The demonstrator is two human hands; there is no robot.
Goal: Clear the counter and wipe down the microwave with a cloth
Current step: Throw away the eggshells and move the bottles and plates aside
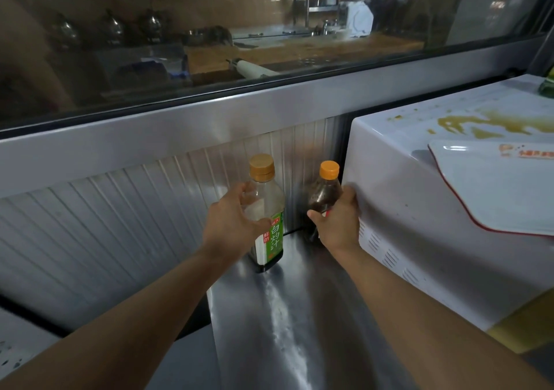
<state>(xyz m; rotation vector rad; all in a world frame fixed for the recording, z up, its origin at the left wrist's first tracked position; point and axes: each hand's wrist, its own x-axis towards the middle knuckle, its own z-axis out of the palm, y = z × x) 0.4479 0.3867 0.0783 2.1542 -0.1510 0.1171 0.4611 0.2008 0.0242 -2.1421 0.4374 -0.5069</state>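
Two bottles gripped: left hand curled round green-label bottle, right hand round dark bottle; counter-clearing step; next, lift toward six o'clock.

A long glass window runs above a ribbed steel back wall; beyond it, a dim kitchen with a wooden worktop

Beyond the hands, a ribbed metal back panel rises to a steel ledge under a long glass window. Through the glass, above the hands, a rolling pin lies on a wooden worktop.
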